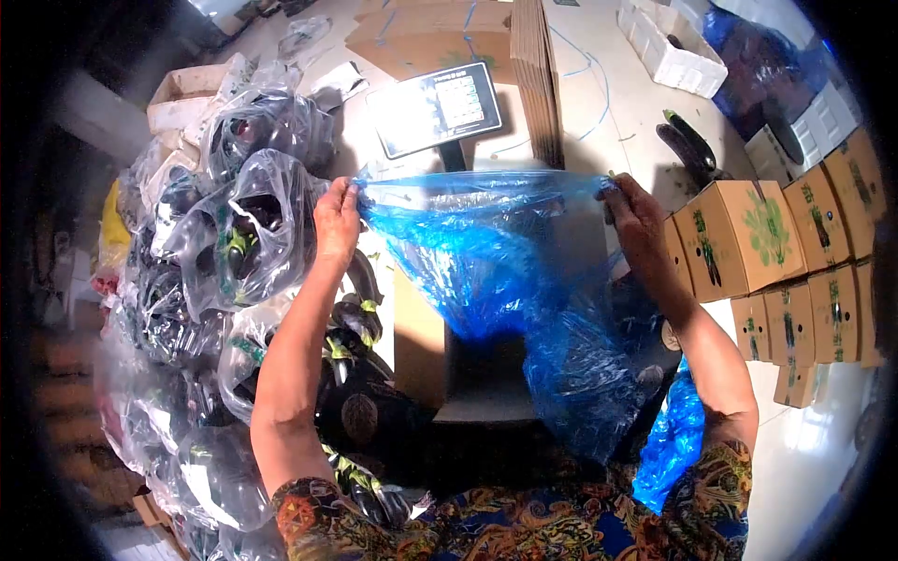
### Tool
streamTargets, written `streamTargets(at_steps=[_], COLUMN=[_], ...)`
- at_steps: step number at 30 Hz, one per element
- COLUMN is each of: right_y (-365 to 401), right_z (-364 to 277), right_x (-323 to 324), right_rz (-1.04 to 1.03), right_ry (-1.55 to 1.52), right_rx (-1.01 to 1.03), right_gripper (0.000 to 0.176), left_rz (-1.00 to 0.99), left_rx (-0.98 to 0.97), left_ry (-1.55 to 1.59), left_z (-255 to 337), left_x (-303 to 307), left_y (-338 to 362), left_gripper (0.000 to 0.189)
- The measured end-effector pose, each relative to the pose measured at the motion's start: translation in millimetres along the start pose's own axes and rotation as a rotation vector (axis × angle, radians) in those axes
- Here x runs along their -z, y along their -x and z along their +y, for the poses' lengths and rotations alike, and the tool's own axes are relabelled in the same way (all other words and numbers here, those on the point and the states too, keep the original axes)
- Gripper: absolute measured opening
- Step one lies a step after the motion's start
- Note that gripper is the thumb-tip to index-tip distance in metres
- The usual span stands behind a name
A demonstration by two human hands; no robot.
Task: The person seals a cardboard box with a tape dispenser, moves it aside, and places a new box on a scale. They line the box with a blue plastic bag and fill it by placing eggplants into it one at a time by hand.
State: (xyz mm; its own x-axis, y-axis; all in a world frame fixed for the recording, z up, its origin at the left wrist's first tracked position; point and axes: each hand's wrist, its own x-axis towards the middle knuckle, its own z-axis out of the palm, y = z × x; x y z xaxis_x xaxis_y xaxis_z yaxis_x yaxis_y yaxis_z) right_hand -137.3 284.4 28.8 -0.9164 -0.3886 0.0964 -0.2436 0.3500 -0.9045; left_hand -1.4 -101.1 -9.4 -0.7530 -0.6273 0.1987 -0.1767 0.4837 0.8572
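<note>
The left hand (339,213) and right hand (638,210) each pinch the rim of a blue plastic bag (486,248), fingers closed on it, stretching it between them. The bag hangs over a cardboard box (417,332), near a display panel (435,109); clear bags of eggplants (267,224) lie to the left, printed cartons (734,234) to the right
</note>
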Motion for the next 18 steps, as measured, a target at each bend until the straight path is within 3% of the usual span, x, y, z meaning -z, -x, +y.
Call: streamTargets(at_steps=[3, 7, 10, 11, 14, 15, 17, 18], right_y=[-27, -65, -85, -88, -82, -83, -84, -85], right_z=[9, 42, 76, 89, 128, 137, 143, 143], right_x=[-11, -22, -27, -30, -31, -34, -32, -25], right_rz=[0.063, 0.053, -0.009, -0.051, -0.23, -0.225, -0.25, -0.279], right_ry=[0.115, 0.25, 0.429, 0.524, 0.626, 0.622, 0.538, 0.459], right_rx=[0.122, 0.127, 0.165, 0.201, 0.211, 0.144, 0.024, -0.03], right_gripper=[0.021, 0.021, 0.018, 0.018, 0.016, 0.017, 0.021, 0.023], left_rz=[0.066, 0.023, 0.059, 0.022, -0.141, -0.217, -0.3, -0.332], left_rx=[-0.184, -0.099, -0.23, -0.116, -0.129, 0.025, 0.079, 0.159], left_ry=[-0.16, -0.248, -0.343, -0.388, -0.442, -0.415, -0.295, -0.318], left_z=[-25, -54, -68, -68, -112, -149, -208, -201], left_x=[-11, -37, -58, -64, -70, -75, -73, -67], left_y=[-23, -50, -50, -46, -32, -33, -23, -15], left_gripper=[0.014, 0.016, 0.017, 0.018, 0.019, 0.019, 0.021, 0.022])
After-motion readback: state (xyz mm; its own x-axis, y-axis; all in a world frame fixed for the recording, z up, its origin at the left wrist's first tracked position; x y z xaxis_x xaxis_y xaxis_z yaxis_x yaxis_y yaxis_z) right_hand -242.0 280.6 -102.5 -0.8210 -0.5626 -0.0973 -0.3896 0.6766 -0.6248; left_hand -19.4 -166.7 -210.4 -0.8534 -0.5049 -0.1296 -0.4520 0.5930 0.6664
